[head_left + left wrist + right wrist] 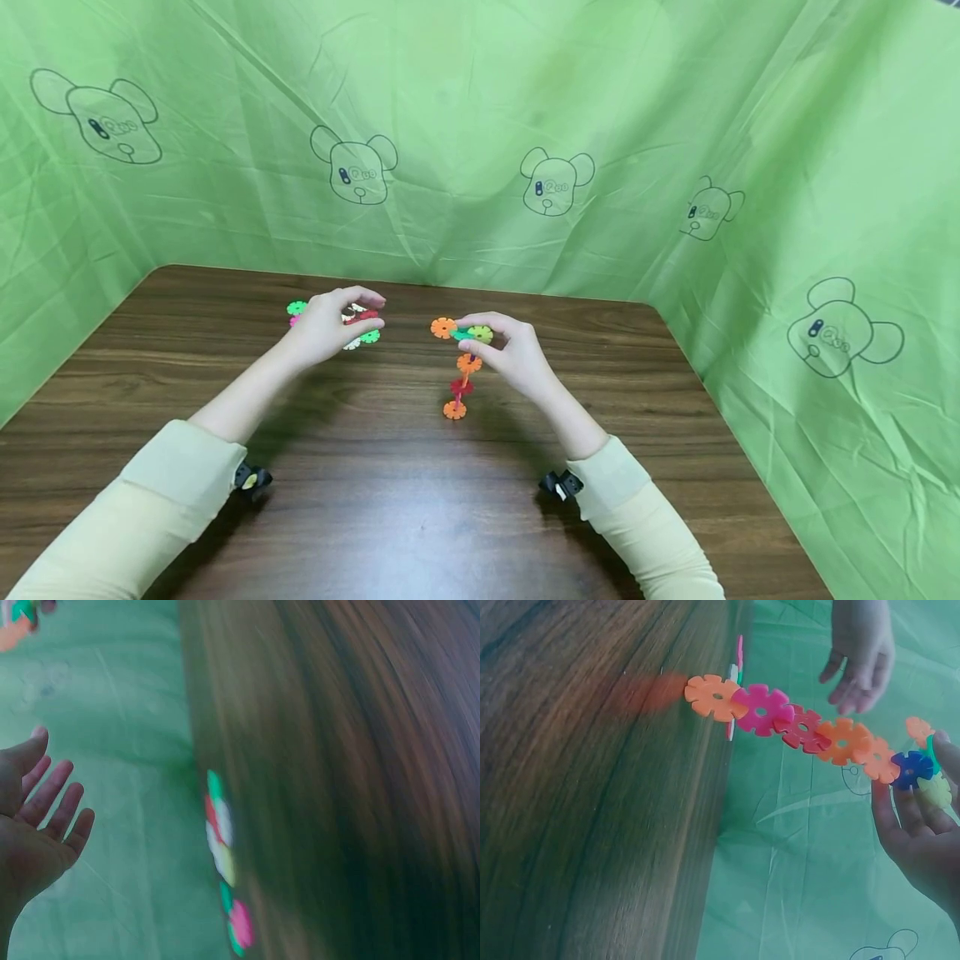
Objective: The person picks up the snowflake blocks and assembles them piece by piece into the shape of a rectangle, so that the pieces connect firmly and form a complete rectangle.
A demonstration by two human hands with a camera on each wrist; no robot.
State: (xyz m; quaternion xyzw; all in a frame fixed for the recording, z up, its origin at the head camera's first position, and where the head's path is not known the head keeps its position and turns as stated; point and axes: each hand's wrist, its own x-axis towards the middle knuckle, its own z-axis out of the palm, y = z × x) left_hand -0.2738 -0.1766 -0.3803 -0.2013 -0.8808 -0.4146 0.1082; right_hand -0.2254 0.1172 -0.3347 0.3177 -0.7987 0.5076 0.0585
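Right hand [523, 358] pinching disc chain [462, 387] near its top, most hanging below, left hand [322, 327] empty, loosely spread

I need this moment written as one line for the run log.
right hand: grips disc chain | left hand: empty, near other discs | other discs: on table

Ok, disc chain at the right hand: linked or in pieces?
Linked. In the right wrist view, the disc chain runs as overlapping discs from an orange end disc to the right hand.
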